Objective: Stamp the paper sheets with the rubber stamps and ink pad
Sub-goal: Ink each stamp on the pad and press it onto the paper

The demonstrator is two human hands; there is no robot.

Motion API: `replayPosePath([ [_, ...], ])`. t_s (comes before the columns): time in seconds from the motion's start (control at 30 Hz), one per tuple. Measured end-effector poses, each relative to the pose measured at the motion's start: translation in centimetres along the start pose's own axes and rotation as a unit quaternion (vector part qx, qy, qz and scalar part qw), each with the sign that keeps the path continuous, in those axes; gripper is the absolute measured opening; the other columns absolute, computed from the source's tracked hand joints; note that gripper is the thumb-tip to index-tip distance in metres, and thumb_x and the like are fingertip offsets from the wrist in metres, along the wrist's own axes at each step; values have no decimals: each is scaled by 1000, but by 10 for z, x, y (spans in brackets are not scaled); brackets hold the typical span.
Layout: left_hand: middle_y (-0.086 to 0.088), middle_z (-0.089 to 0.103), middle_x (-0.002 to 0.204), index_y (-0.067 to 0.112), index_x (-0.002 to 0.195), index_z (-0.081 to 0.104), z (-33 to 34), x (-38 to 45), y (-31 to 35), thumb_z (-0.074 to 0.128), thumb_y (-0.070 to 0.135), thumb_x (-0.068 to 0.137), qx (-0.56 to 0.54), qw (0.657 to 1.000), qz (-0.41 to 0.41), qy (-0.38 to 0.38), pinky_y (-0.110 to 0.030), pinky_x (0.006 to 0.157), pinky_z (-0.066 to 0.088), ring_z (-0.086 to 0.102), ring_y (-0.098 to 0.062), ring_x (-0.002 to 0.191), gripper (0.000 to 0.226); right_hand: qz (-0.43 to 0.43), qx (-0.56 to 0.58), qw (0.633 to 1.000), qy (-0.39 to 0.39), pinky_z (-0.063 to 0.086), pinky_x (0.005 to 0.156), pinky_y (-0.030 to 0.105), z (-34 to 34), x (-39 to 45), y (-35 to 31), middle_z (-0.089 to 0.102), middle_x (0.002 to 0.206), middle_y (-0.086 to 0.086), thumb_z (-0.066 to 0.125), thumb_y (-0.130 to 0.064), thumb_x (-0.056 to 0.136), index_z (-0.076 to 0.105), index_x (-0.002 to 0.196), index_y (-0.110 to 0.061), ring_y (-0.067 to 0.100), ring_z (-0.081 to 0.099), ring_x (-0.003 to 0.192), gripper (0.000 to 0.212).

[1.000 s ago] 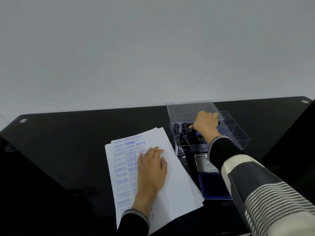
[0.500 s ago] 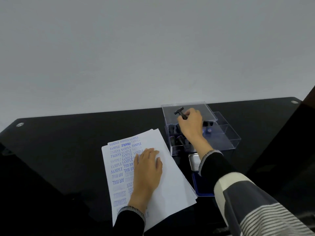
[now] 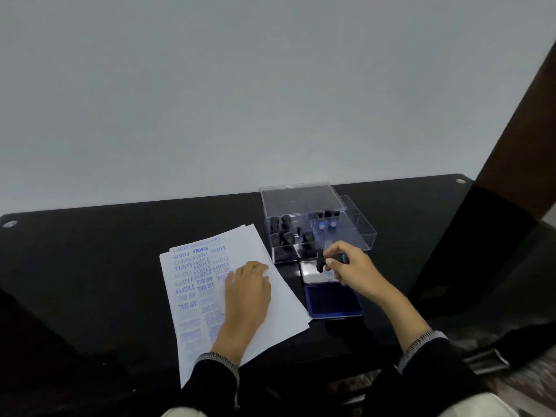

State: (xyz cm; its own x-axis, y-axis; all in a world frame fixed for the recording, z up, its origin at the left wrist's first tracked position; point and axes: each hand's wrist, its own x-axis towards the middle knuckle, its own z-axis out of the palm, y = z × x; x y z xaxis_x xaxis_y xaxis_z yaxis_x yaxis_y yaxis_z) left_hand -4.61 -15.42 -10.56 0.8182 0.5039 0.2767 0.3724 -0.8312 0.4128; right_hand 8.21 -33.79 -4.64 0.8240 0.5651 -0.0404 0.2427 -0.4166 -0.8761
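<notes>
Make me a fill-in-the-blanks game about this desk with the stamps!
1. The left hand lies flat on the ____ sheets.
2. The right hand holds a black rubber ____.
3. The ink pad is open and its ink is ____.
4. The other stamps stand in a clear plastic ____.

Missing words: paper; stamp; blue; box

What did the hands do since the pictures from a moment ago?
The right hand took a black stamp out of the clear box and carried it toward the person, so it now holds it above the open ink pad. The left hand stayed flat on the paper sheets, and the box and the ink pad stayed in place.
</notes>
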Motion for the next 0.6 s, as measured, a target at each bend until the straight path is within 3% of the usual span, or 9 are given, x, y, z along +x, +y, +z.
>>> replayPosePath([
  [0.1,11,55,126,24,123,59,2,-18,11,45,20,98,-88,994,67,-17,-27,107,29,48,-10,118,28,-18,-84,996,-16,43,59,21,-2,-18,3,64,85,1,59,-13,91,60,89,-23,13,57,67,11],
  [0.2,17,50,131,29,125,58,7,-30,14,42,25,100,-71,992,100,-33,-27,113,16,38,-4,129,30,-31,-148,988,-31,42,62,15,-3,-26,1,60,93,-2,60,-14,89,59,88,-22,11,56,78,8],
  [0.3,19,47,136,31,128,54,8,-33,14,39,29,101,-60,993,88,-47,-30,116,10,31,-2,134,31,-26,-200,978,-51,40,63,21,-3,-26,-4,56,94,3,62,-18,88,56,85,-23,12,53,80,9],
  [0.47,19,49,132,31,125,56,7,-34,15,41,28,100,-76,992,84,-47,-30,116,12,36,1,129,30,-7,-300,951,-71,44,61,31,4,-27,-17,48,91,4,57,-18,91,53,95,-9,17,50,70,11],
  [0.6,19,50,131,31,124,57,8,-34,13,41,28,100,-83,992,85,-39,-30,117,13,37,1,128,29,4,-356,931,-82,49,72,37,14,-32,-21,45,101,9,55,-16,91,50,99,-6,27,54,83,13],
])
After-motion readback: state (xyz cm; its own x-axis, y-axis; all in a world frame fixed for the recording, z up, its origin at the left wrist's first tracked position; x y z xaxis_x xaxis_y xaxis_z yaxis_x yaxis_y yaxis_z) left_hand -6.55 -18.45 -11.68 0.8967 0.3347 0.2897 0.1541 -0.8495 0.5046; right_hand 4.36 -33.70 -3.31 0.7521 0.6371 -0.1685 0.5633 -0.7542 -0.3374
